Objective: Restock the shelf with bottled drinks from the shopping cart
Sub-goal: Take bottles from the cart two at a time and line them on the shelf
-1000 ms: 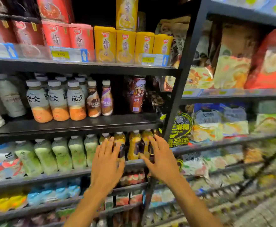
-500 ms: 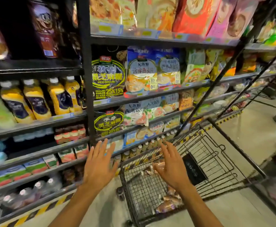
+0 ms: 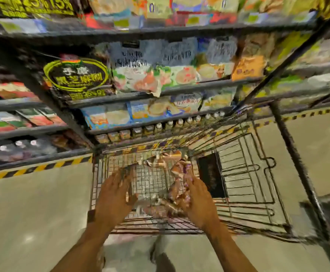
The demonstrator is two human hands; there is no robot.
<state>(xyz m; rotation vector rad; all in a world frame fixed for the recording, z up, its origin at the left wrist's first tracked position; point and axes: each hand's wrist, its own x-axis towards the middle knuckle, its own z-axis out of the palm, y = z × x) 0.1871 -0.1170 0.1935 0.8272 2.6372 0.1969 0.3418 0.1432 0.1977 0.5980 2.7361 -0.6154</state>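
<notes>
The picture is blurred by motion. A wire shopping cart (image 3: 244, 173) stands below me on the floor, beside the shelf. Several brown and purple bottled drinks (image 3: 177, 167) lie in its basket. My left hand (image 3: 114, 197) hovers over the cart's left side with fingers spread and nothing in it. My right hand (image 3: 198, 201) reaches down over the bottles, fingers apart, fingertips close to one bottle; no grip is visible. The shelf (image 3: 160, 93) fills the upper half of the view with packaged goods.
Snack bags and boxes fill the shelf levels. Small bottles (image 3: 180, 123) line a low level right behind the cart. Yellow and black hazard tape (image 3: 32, 169) runs along the shelf base. A dark shelf post (image 3: 295, 158) slants down at the right. Beige floor lies on both sides.
My view has swung from the drink shelf down to the cart. Both hands left the shelf's bottles and now hang over the cart basket, empty.
</notes>
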